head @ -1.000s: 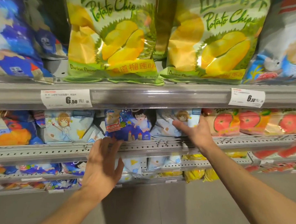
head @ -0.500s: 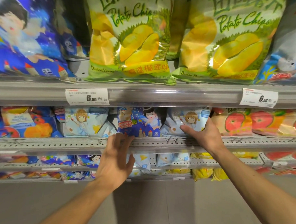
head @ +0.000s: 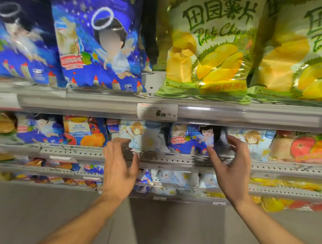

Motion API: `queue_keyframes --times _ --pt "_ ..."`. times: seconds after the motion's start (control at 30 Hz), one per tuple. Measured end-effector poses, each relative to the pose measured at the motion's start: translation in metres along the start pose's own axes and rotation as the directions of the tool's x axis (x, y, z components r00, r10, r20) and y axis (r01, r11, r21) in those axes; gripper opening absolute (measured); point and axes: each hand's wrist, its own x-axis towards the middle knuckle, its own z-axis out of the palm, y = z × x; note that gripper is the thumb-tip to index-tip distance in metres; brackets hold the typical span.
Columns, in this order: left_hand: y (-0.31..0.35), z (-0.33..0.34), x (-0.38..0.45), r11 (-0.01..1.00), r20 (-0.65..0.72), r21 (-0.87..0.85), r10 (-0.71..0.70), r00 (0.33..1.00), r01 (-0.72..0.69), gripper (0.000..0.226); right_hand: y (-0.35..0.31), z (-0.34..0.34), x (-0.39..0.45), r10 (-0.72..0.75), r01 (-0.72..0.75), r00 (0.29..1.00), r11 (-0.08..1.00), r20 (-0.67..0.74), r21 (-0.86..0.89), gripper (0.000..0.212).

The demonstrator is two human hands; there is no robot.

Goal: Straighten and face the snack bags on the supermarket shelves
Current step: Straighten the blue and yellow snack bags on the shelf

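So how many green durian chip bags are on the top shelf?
2: one green durian bag in the middle of the top shelf, another at the right edge, cut off. More may hide behind them.

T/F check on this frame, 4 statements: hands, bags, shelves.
1. Both hands are open, holding nothing. True: the left hand and right hand hover in front of the middle shelf rail.
2. The dark blue small bag sits between the two hands. True.
3. The durian chip bag stands on the bottom shelf. False: it stands on the top shelf.
4. The price tag hangs on the middle shelf rail. False: it is on the top shelf's edge.
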Motion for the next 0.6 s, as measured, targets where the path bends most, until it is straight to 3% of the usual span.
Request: queue_keyframes --times 0.17,0.3,0.43,0.53,0.6 --pt "-0.018 -0.004 0.049 0.962 0.059 -0.168 -0.210 0.976 0.217 0.064 -0.015 0.039 0.025 0.176 -0.188 0.978 0.976 0.115 0.105 0.069" --pt "-0.019 0.002 0.077 0.820 0.206 -0.506 -0.186 0.961 0.268 0.044 -0.012 0.055 0.050 0.328 -0.327 0.933 0.945 0.149 -0.030 0.084" --pt "-0.033 0.014 0.093 0.859 0.299 -0.402 -0.203 0.932 0.316 0.047 -0.004 0.058 0.066 0.454 -0.440 0.854 0.891 0.255 -0.115 0.080" --pt "-0.041 0.020 0.101 0.865 0.357 -0.346 -0.237 0.904 0.363 0.046 0.002 0.058 0.069 0.477 -0.482 0.830 0.874 0.290 -0.059 0.050" --pt "-0.046 0.022 0.103 0.858 0.374 -0.345 -0.247 0.894 0.381 0.050 0.003 0.058 0.068 0.493 -0.524 0.800 0.852 0.342 -0.002 0.042"
